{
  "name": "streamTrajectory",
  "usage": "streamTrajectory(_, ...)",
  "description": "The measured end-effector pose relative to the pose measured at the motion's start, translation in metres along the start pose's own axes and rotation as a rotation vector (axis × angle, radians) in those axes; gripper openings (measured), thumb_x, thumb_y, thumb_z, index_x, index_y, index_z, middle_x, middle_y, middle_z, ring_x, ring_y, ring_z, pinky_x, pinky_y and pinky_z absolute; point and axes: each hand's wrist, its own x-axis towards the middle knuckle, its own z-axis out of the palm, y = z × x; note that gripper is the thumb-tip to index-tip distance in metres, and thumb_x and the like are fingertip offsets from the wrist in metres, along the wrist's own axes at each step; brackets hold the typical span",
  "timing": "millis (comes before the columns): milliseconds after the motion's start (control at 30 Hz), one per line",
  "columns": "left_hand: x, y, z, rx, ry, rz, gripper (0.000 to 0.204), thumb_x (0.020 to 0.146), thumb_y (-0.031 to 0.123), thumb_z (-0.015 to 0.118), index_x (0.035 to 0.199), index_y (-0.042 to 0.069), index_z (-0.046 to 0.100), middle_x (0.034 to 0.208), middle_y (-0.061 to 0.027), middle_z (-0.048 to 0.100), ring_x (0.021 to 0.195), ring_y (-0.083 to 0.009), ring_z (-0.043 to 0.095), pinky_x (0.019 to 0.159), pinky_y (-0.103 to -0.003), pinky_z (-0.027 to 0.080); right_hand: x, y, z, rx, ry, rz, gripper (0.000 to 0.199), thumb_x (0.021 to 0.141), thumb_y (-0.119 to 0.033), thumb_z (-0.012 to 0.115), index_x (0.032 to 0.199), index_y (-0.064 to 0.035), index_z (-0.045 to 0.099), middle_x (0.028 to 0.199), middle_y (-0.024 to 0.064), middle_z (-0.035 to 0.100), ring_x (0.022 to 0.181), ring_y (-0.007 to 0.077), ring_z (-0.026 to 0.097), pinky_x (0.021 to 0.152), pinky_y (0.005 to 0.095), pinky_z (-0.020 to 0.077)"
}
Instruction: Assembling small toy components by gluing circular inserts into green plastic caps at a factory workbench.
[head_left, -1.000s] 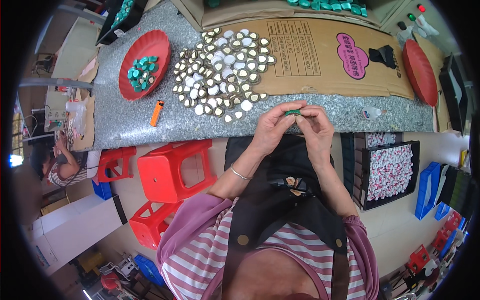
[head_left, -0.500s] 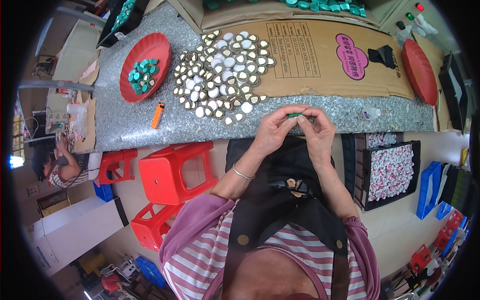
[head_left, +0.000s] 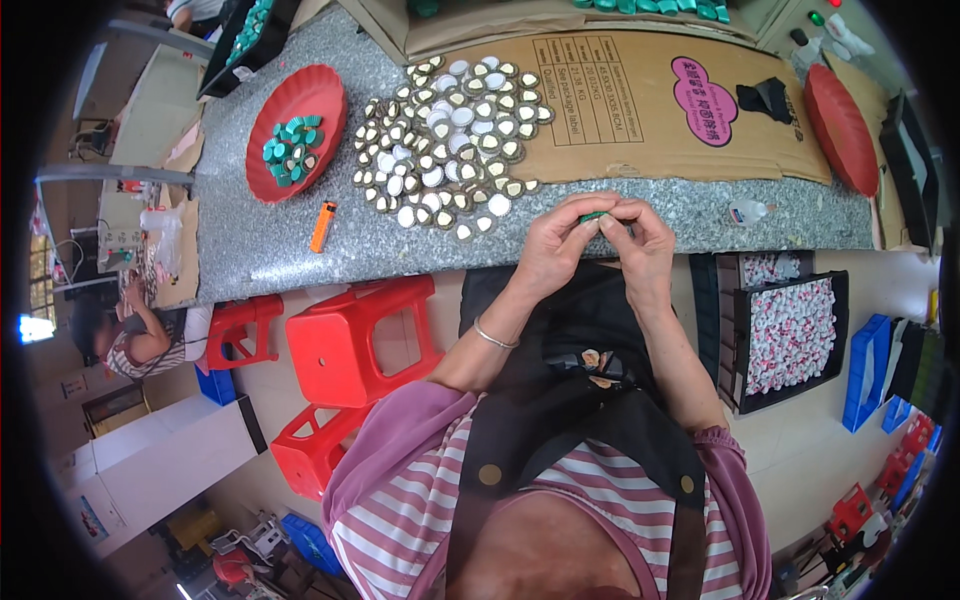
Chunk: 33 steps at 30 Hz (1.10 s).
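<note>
Head view shows the left hand [head_left: 555, 245] and right hand [head_left: 640, 245] pinched together on one green cap [head_left: 592, 216] at twelve o'clock from the apron, a few finished green caps [head_left: 288, 150] on the red plate [head_left: 322, 88] at ten o'clock, many gold liners [head_left: 450, 130] left.

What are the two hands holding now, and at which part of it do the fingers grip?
Both the left hand and the right hand pinch one small green cap between their fingertips, at its opposite edges, just above the near edge of the granite table.
</note>
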Motion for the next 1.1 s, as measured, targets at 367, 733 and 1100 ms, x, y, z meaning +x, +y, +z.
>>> streamTrajectory(367,-0.005,0.025,-0.011,-0.542,-0.063,-0.319,0.042,0.092,0.005,0.043,0.133,0.002,0.038,0.137,-0.0091,0.037,0.123,-0.0165,0.040,0.100,-0.029,0.035,0.004,-0.004,0.010,-0.186,0.071,0.007,0.011,0.078,-0.002,0.065,0.089,-0.0005,0.061,0.084,0.0036,0.061,0.077,0.0094,0.056,0.068,0.0223,0.0465)
streamTrajectory(733,-0.006,0.014,-0.017,-0.406,-0.039,-0.237,0.047,0.084,-0.009,0.051,0.129,0.000,0.042,0.133,-0.0141,0.044,0.118,-0.0195,0.047,0.097,-0.029,0.041,0.007,-0.037,0.002,-0.749,-0.122,-0.486,0.021,0.066,0.005,0.065,0.086,-0.0022,0.062,0.084,0.0120,0.061,0.076,0.0238,0.062,0.066,0.0285,0.0493)
streamTrajectory(1100,-0.008,0.014,-0.014,-0.324,-0.024,-0.175,0.035,0.082,-0.012,0.052,0.116,-0.002,0.054,0.129,-0.0148,0.047,0.111,-0.0199,0.052,0.093,-0.029,0.046,0.011,-0.037,-0.001,-0.771,-0.177,-0.507,0.024,0.061,0.006,0.064,0.083,-0.0020,0.059,0.082,0.0103,0.061,0.068,0.0213,0.063,0.061,0.0276,0.0500)
